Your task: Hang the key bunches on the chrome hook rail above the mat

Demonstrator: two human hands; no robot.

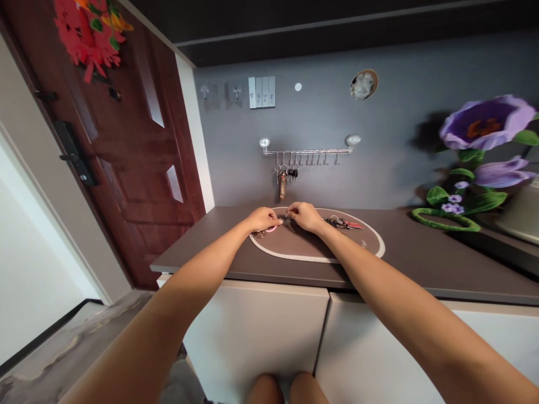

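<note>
Brown countertop [438,264] below grey wall [236,140]. On oval mat [290,247]: left hand [263,219], right hand [305,216], fingers pinched, grasp unclear; pink ring [271,229] beside left, key bunch [337,223] beside right.

left hand [261,219], right hand [306,216]: over mat [303,247], both at small dark item [288,222] | keys [337,223]: on mat, near right hand | mat: on surface [421,252] | rail [309,151]: on wall [391,140] | flowers [484,124]: right | door [130,151]: left

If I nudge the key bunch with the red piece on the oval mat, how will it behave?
The key bunch will probably shift loosely, since its parts splay out separately. It seems unlikely to roll or tip, lying low and spread on the mat.
</note>
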